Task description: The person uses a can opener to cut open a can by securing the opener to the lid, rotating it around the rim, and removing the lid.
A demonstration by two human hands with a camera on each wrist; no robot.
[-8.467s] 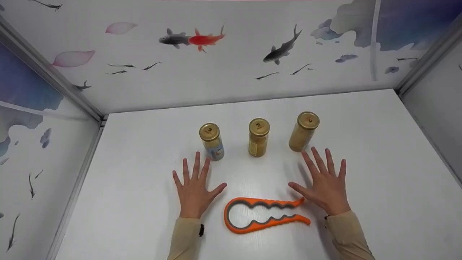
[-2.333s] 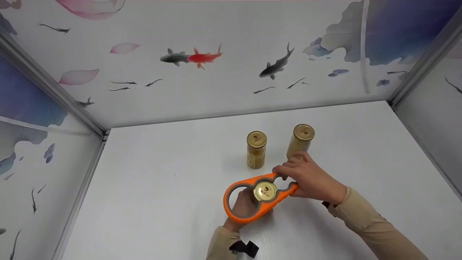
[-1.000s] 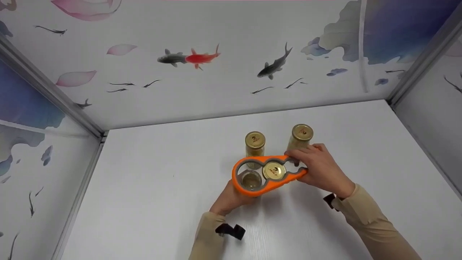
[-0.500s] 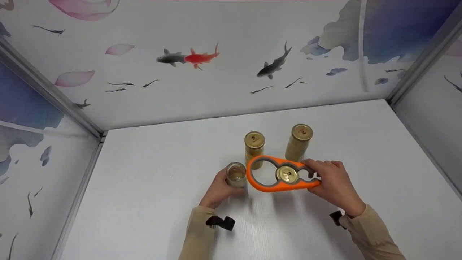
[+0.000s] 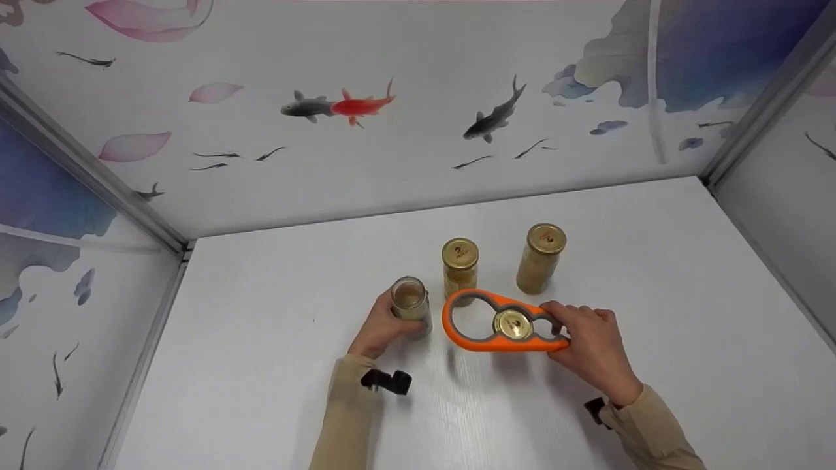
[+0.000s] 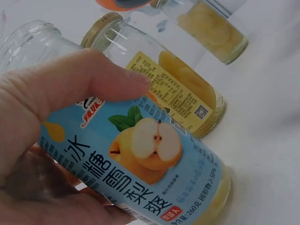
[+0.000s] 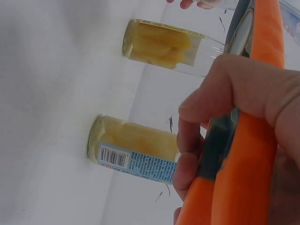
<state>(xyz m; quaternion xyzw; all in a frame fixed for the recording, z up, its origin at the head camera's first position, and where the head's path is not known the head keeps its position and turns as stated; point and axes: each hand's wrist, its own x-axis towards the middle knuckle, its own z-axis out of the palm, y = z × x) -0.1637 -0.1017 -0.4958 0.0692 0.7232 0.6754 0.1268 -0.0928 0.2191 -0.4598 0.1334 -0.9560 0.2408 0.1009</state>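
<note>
My left hand [image 5: 379, 331] grips a lidless glass jar [image 5: 419, 314], upright, its mouth uncovered and pale liquid inside. In the left wrist view the jar's blue label [image 6: 145, 145] has a cut-pear picture, with my thumb across its upper part. My right hand [image 5: 593, 346] holds the handles of an orange jar opener [image 5: 471, 342] with grey inner grips. A gold lid [image 5: 513, 324] is clamped in the opener's middle notch, off the jar. The opener is raised above the table, just right of the open jar. In the right wrist view my fingers curl round its handles.
Two lidded fruit jars stand behind the opener: a yellow-labelled middle jar [image 5: 460, 256], its lower part partly covered by the opener, and a right jar [image 5: 541, 261]. White table [image 5: 261, 365] stretches around them, closed in by printed wall panels [image 5: 405, 176].
Earlier, both empty hands were spread and the opener lay on the table. The opener then gripped the jar's lid; the lid came off. Lately the jar moved left, away from opener and lid.
</note>
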